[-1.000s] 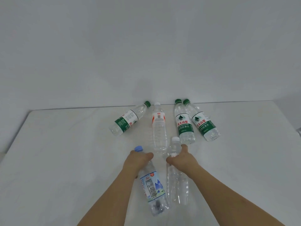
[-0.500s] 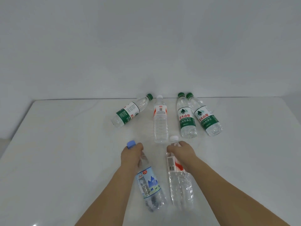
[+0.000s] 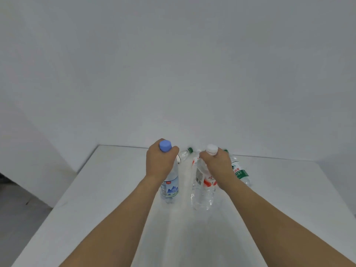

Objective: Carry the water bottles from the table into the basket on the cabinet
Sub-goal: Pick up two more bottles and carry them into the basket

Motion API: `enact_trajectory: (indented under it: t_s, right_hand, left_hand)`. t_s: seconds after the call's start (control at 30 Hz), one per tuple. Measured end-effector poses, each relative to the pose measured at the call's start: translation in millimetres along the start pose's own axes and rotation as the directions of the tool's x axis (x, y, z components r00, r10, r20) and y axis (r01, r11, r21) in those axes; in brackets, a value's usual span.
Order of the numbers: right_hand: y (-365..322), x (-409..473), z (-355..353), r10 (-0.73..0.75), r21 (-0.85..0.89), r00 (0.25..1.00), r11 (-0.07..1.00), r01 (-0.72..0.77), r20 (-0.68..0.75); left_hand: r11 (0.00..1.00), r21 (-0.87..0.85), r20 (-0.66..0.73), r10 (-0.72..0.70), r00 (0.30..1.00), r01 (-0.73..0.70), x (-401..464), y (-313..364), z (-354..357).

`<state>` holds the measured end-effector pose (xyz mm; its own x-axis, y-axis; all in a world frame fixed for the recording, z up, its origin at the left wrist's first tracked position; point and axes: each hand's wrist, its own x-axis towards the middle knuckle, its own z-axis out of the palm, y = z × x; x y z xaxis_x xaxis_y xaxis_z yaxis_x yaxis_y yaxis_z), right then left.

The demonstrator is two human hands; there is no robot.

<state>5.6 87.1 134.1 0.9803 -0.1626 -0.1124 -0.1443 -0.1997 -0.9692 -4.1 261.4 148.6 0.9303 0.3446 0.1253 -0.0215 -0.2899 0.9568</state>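
The clear plastic bottle with the blue cap (image 3: 169, 182), which lay flat on the white table (image 3: 92, 189), was raised upright in the left hand (image 3: 160, 161). The clear white-capped bottle with the red label (image 3: 203, 186) was likewise lifted by the right hand (image 3: 216, 164). The camera view tilted upward.

Wide bare table (image 3: 107, 199) on the left, open on the near side between the forearms. Beyond the hands, green-capped bottles (image 3: 239, 172) lie crowding the far edge, the wall (image 3: 173, 74) close behind them.
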Motion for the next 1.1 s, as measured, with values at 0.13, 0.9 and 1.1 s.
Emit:
enact_trajectory:
  t_s: [0.13, 0.9, 1.1]
  right_hand:
    - [-60.0, -15.2, 1.6, -0.161, -0.001, 0.986, 0.987, 0.161, 0.044]
    - [-204.3, -272.4, 297.9, -0.47, 0.254, 0.537, 0.868, 0.427, 0.701]
    - [-226.1, -332.3, 350.6, -0.485, 0.294, 0.445, 0.853, 0.431, 0.753]
  left_hand:
    - [0.998, 0.009, -0.05, 0.058, 0.997, -0.058, -9.0, 48.4, -31.4]
    - [0.985, 0.167, -0.798, 0.109, 0.593, 0.043, -193.4, 83.4, -437.6]
    - [0.976, 0.18, -0.877, 0.103, 0.47, 0.122, -233.3, 82.5, -506.9]
